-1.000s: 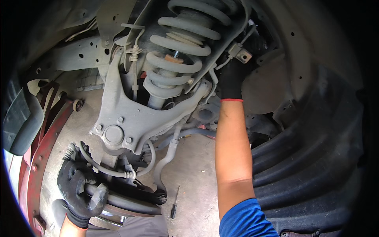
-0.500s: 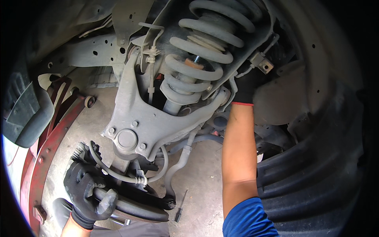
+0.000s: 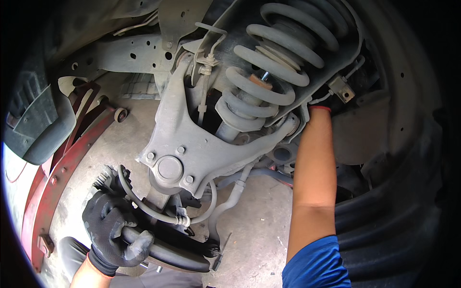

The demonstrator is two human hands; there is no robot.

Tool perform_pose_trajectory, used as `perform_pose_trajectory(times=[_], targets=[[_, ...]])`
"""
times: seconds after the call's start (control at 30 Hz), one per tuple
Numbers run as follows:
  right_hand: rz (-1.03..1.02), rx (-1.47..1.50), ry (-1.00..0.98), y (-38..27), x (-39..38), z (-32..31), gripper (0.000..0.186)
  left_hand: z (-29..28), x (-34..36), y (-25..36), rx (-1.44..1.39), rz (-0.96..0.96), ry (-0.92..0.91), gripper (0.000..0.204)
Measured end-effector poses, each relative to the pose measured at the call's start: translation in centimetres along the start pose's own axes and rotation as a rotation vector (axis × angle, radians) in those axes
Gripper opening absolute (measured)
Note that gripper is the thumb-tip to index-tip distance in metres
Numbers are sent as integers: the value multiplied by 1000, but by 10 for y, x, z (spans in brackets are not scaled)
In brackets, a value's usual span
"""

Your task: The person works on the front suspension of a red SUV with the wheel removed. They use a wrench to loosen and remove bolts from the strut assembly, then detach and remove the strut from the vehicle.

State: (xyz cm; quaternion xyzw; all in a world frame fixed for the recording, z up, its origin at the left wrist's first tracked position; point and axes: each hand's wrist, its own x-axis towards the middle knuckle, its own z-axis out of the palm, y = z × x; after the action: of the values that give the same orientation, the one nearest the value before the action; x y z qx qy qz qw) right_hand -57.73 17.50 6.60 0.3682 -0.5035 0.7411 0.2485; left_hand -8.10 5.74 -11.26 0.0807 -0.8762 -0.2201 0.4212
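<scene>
My left hand [image 3: 115,230], in a black glove, is closed round the rim of a dark brake disc [image 3: 180,257], the thumb lying on its outer edge. Just above the disc a rubber brake hose [image 3: 144,210] loops through a bracket. A grey control arm [image 3: 211,149] with a round ball joint cover spans the middle, and a coil spring [image 3: 278,62] rises behind it. My right forearm [image 3: 314,173] reaches up past the arm's right end. Of my right hand only the red glove cuff [image 3: 321,108] shows; its fingers are hidden behind the frame parts.
A screwdriver [image 3: 218,259] lies on the concrete floor beside the disc. A red metal beam [image 3: 67,168] with a small wheel runs along the left. Ribbed black wheel-arch lining [image 3: 379,230] fills the right, below a small metal block [image 3: 341,89] with a pipe.
My right hand has gone deeper behind the frame, hiding the black glove that showed before. The whole view has shifted, with the parts now further right. My left hand keeps its grip.
</scene>
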Motion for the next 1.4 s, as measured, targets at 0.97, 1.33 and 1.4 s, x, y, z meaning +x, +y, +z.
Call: perform_pose_trajectory(times=[0.97, 1.33, 1.4], targets=[[6, -26, -45, 4, 34, -2, 35, -3, -2, -3, 31, 7, -20, 35], [27, 40, -44, 0, 30, 9, 35, 4, -1, 2, -5, -46, 28, 45], [34, 42, -49, -1, 29, 9, 35, 5, -1, 2, 6, -34, 50, 44]])
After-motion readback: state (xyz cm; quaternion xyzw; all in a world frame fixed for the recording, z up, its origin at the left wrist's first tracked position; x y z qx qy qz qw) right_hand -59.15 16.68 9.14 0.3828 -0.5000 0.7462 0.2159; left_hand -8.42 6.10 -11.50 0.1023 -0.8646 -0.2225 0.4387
